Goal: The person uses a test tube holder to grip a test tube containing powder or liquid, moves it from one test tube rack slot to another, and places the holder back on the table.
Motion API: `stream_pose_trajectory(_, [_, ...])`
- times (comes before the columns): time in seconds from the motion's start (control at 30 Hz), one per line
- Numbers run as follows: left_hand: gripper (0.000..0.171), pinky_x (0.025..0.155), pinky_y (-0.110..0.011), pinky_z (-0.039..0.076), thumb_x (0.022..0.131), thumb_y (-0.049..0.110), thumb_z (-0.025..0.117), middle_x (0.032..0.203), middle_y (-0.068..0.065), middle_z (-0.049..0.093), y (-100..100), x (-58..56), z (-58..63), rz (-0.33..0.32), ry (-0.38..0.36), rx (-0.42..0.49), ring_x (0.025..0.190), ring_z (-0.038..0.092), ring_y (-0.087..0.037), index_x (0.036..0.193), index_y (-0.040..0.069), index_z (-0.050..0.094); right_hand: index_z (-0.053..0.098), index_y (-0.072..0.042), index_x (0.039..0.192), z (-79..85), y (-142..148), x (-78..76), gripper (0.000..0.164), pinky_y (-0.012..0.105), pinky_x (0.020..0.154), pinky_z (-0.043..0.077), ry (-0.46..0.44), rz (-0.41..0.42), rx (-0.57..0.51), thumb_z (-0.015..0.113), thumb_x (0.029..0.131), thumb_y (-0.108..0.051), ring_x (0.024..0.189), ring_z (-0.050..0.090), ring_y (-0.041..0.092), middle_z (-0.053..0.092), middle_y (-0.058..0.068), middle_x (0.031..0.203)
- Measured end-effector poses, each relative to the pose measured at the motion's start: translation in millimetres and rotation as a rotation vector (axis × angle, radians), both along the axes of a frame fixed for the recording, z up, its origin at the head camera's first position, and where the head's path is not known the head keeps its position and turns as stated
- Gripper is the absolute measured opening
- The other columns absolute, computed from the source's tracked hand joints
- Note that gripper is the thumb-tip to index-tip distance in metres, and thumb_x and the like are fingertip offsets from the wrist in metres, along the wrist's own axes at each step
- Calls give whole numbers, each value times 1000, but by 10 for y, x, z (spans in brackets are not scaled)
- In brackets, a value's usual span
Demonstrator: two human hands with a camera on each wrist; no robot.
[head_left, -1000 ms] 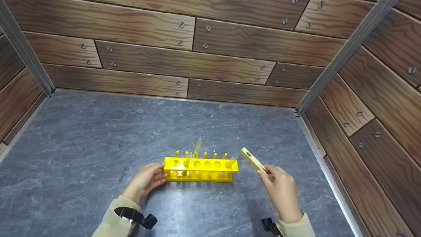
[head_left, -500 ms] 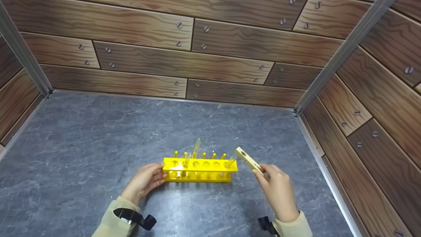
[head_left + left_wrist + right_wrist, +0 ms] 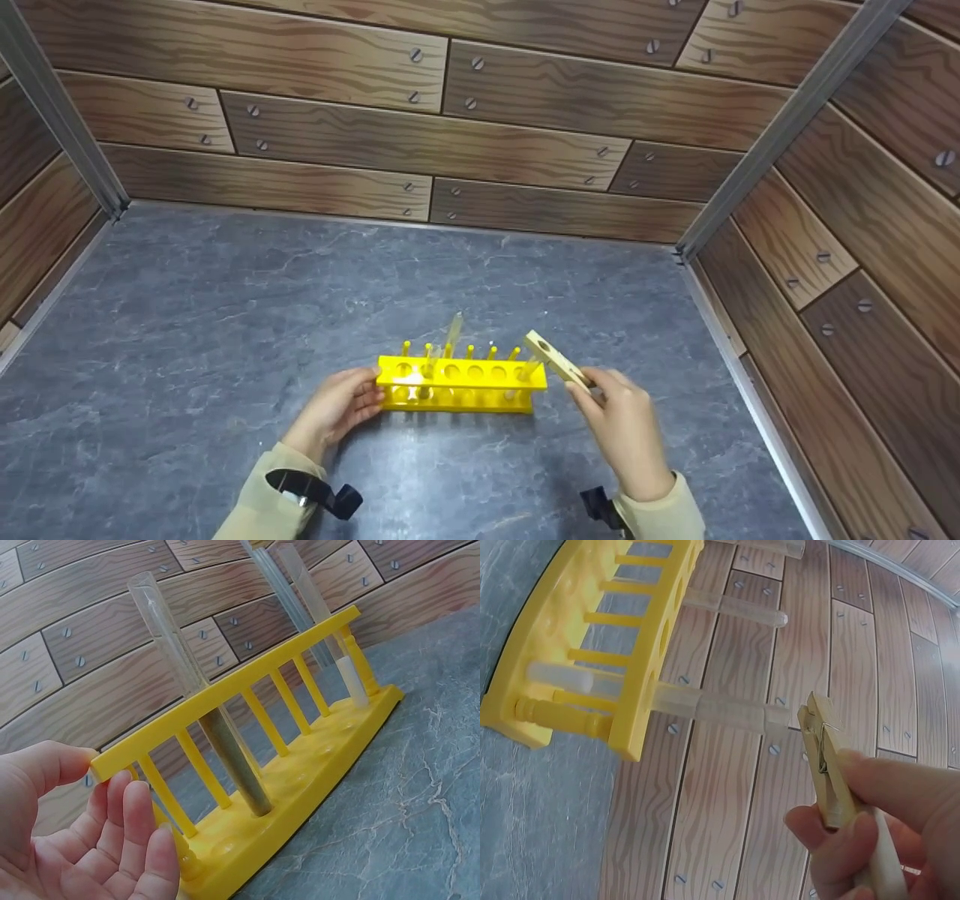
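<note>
A yellow test tube rack (image 3: 463,383) stands on the table. My left hand (image 3: 334,405) pinches the left end of its top bar, thumb above and fingertips below. My right hand (image 3: 622,431) grips a wooden test tube holder (image 3: 556,360) by its rear part. The holder's front end hangs just beside the mouth of the rack's rightmost glass tube (image 3: 712,706), which has white contents at its bottom. Another tube (image 3: 234,761), with dark grey-brown contents, sits in a hole nearer my left hand. A third clear tube (image 3: 455,330) rises at the back, over the row of pegs.
The rack stands on a grey marbled tabletop (image 3: 262,300). Wood-patterned panels (image 3: 480,90) wall off the back and both sides, with metal strips at the corners. A black strap with a camera (image 3: 311,491) sits on the left wrist, another (image 3: 600,506) on the right.
My right hand has brought the wooden holder leftward, closer to the rightmost tube's mouth. My left hand keeps its pinch on the rack.
</note>
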State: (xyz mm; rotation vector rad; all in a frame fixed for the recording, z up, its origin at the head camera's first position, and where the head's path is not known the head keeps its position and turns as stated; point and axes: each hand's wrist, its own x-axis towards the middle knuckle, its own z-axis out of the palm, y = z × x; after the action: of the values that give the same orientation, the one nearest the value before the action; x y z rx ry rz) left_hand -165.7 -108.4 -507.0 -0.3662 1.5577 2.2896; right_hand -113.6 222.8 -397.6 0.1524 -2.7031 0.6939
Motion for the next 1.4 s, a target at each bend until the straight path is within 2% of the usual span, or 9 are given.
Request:
stream_pose_trajectory(0.4, [26, 69, -28, 53, 91, 15, 55, 79, -4, 57, 3, 3, -7, 21, -7, 4, 71, 58, -14, 108, -4, 50, 70, -6, 98, -4, -21, -15, 21, 22, 49, 48, -5, 18, -3, 72, 82, -19, 63, 62, 10, 64, 3, 82])
stream_pose_trajectory(0.7, [27, 70, -28, 53, 91, 15, 55, 80, -4, 57, -8, 6, 0, 26, 1, 2, 73, 58, -15, 109, -5, 50, 70, -6, 99, -20, -51, -35, 23, 22, 53, 50, -13, 29, 14, 72, 82, -22, 66, 61, 11, 64, 3, 82])
stream_pose_trajectory(0.93, [26, 75, -31, 53, 91, 16, 55, 81, -4, 58, -7, 18, -7, 7, 20, 8, 74, 58, -15, 107, -4, 51, 70, -7, 99, -16, -80, -27, 22, 23, 51, 48, -27, 18, 18, 72, 82, -21, 63, 59, 10, 62, 2, 80])
stream_pose_trajectory(1.2, [25, 72, -29, 53, 91, 16, 55, 78, -2, 57, -4, 29, 7, 7, 23, 13, 71, 58, -13, 107, -3, 51, 70, -8, 101, -12, -126, -35, 23, 22, 50, 48, -57, 5, 18, 72, 82, -22, 61, 57, 9, 64, 3, 83])
stream_pose_trajectory(1.4, [23, 74, -31, 53, 91, 16, 56, 79, -2, 57, -4, 17, 18, 7, 22, 12, 73, 58, -13, 106, -2, 52, 70, -8, 102, -17, -146, -43, 24, 23, 52, 50, -51, 28, 16, 72, 82, -21, 64, 62, 12, 65, 5, 86])
